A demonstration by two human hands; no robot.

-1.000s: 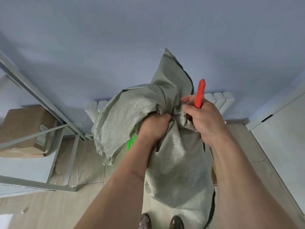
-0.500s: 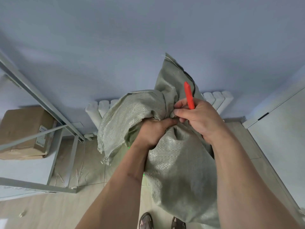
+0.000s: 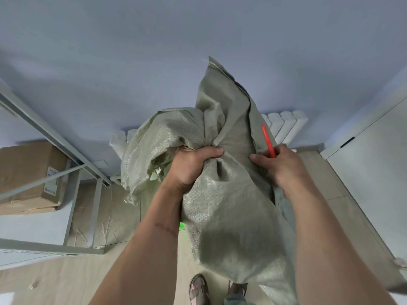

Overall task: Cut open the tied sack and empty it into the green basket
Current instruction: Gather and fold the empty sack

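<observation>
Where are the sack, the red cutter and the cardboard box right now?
sack [image 3: 231,216]: head view, its bulging woven front.
red cutter [image 3: 267,140]: head view, middle of the handle above the right hand.
cardboard box [image 3: 28,172]: head view, its front face.

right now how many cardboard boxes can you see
1: a cardboard box sits on the metal rack at the far left, beside the wall. Others may be hidden behind the sack that fills the middle of the view.
</observation>
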